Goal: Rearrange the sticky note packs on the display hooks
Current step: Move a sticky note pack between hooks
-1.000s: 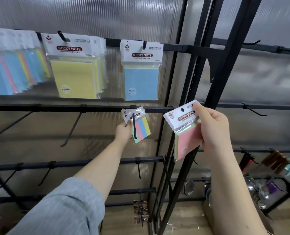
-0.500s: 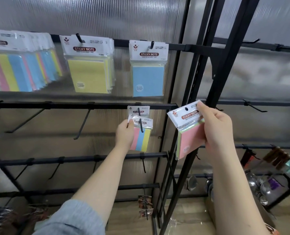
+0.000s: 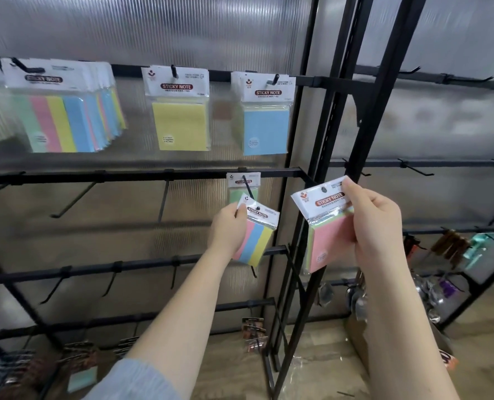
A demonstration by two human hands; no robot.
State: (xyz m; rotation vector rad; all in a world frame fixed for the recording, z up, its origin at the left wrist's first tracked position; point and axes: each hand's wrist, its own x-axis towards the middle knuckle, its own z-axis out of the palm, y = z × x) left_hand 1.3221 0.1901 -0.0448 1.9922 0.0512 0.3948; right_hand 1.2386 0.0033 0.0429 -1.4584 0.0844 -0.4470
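Ribbed translucent panels back a black display rack (image 3: 321, 174) with rows of hooks. On its top rail hang a yellow pack (image 3: 179, 109) and a blue pack (image 3: 264, 114). At a middle-rail hook, the left hand (image 3: 228, 226) pinches a striped sticky note pack (image 3: 256, 233), its hole at the hook's tip, in front of a hung pack (image 3: 241, 187). Just to the right, the right hand (image 3: 375, 223) holds a pink sticky note pack (image 3: 326, 226), fingers curled round its right edge.
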